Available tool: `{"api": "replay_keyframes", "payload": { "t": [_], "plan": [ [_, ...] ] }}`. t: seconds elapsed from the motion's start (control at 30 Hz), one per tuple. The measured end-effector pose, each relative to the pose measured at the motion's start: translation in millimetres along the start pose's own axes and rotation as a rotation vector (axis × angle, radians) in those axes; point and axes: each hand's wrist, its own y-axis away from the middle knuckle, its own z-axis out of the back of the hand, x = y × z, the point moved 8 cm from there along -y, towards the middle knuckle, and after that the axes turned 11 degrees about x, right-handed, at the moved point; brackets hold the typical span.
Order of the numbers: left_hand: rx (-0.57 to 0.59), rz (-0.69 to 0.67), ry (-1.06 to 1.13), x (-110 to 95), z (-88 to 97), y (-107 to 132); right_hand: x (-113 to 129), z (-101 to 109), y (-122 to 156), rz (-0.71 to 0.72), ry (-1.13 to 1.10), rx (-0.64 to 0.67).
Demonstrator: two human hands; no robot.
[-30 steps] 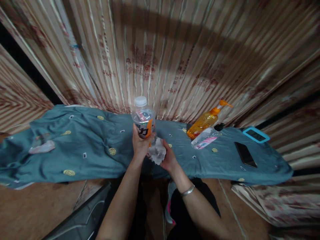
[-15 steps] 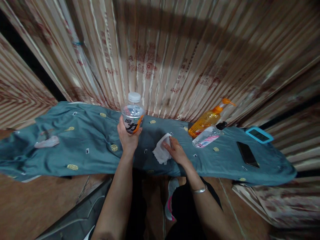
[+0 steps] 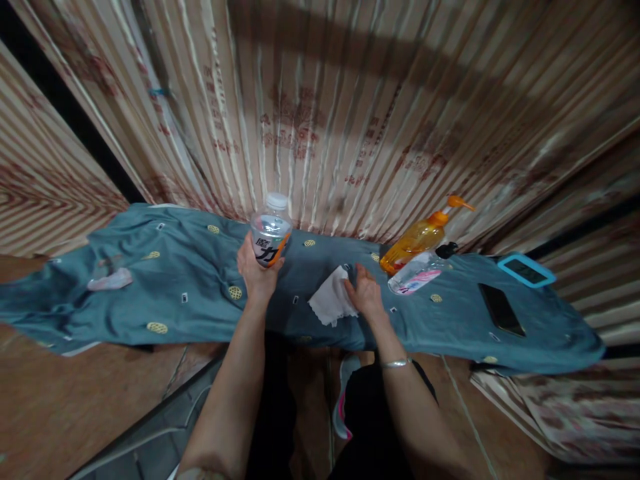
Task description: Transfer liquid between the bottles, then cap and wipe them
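Note:
My left hand (image 3: pixel 257 270) is wrapped round a clear plastic bottle (image 3: pixel 271 232) with a white cap and an orange and black label, held upright over the blue-grey cloth (image 3: pixel 175 293). My right hand (image 3: pixel 367 294) lies flat, fingers stretched out, on the right edge of a white tissue (image 3: pixel 331 303) spread on the cloth. A metal bangle (image 3: pixel 395 363) sits on my right wrist.
An orange pump bottle (image 3: pixel 420 237) and a clear bottle with a pink label (image 3: pixel 417 270) lie on the cloth right of my right hand. Further right are a black phone (image 3: pixel 501 309) and a blue-framed device (image 3: pixel 526 269). A pale object (image 3: pixel 109 280) lies far left. Striped curtains (image 3: pixel 320 113) hang behind.
The bottle and tissue were together in front of me. My left hand carried the bottle left and away, and my right hand laid the tissue on the cloth and flattened on it.

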Motion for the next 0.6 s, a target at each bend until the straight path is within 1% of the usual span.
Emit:
{"api": "replay_keyframes", "payload": {
  "t": [0.07,0.17,0.23,0.33,0.47,0.53,0.6],
  "plan": [
    [-0.015,-0.001,0.009,4,-0.3,1,0,-10,-12,0.009,-0.038,0.011],
    [-0.021,0.002,0.046,14,-1.2,1,0,-26,-24,0.011,-0.105,0.061],
    [-0.024,0.021,0.076,22,-1.1,2,5,-29,-24,0.056,-0.143,0.070],
    [-0.035,0.049,0.098,29,-0.4,3,13,-20,-13,0.120,-0.210,0.040],
    [-0.027,0.074,0.122,29,-2.1,6,22,-4,4,0.204,-0.378,0.013],
    [-0.029,0.079,0.139,29,-2.3,8,21,-2,7,0.228,-0.493,0.030],
    [-0.012,0.070,0.180,28,-3.4,9,13,-4,6,0.222,-0.586,0.046]
  ]
}}
